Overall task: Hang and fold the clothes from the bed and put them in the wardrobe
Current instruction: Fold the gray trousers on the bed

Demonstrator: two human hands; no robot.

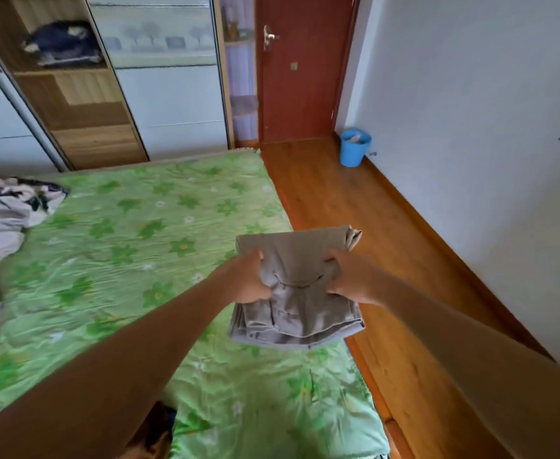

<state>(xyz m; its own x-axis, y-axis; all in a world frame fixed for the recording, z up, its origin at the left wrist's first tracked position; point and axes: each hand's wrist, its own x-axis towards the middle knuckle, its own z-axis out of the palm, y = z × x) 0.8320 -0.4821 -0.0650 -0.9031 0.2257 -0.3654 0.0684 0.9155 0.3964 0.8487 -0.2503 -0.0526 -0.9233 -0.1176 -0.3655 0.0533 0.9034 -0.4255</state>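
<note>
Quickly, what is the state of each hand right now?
Left hand: grip closed on the folded grey garment, at its left edge.
Right hand: grip closed on the same garment, at its right edge.

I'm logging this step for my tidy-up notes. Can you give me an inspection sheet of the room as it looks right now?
Surface: bed, green flowered, wrinkled.
Job's things: folded grey garment held above the bed's right edge; unfolded clothes heap at the bed's left; wardrobe open, dark clothes on a shelf.
Clutter: blue bucket by the wall.
Grippers: left hand and right hand grip the garment, one on each side.
Cables: nothing seen.
Surroundings: brown door shut, wooden floor.
</note>
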